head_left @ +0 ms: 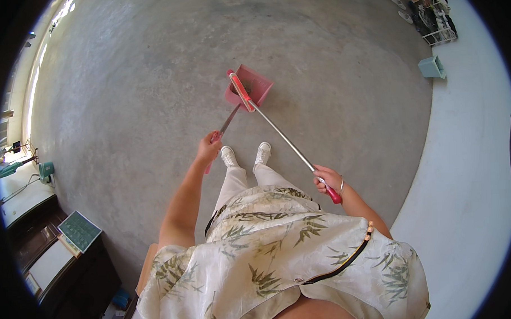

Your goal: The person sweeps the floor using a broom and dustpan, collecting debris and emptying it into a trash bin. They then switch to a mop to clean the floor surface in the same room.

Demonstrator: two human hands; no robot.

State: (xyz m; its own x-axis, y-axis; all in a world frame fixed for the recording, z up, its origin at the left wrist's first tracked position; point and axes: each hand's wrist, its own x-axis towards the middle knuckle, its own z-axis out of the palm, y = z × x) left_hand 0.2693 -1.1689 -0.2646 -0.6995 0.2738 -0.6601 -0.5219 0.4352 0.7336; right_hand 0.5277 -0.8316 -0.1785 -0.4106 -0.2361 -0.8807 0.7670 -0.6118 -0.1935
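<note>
My left hand (209, 147) is closed round the pink handle of a long-handled dustpan (262, 87). Its pink pan lies on the floor in front of my feet, with some dark debris in it. A broom (285, 137) with a red-and-white head and a silver pole is in my right hand (327, 180), which grips it just above the red handle end. The broom head rests over the left side of the pan, hiding part of its inside. Whether the bristles touch the debris, I cannot tell.
Grey concrete floor (331, 61) surrounds me. Far right, a pale green bin (432, 68) stands by the white wall, below a shoe rack (435, 18). To the left are a dark cabinet (74, 278) with a green board (79, 232) and a teal fan-like object (46, 170).
</note>
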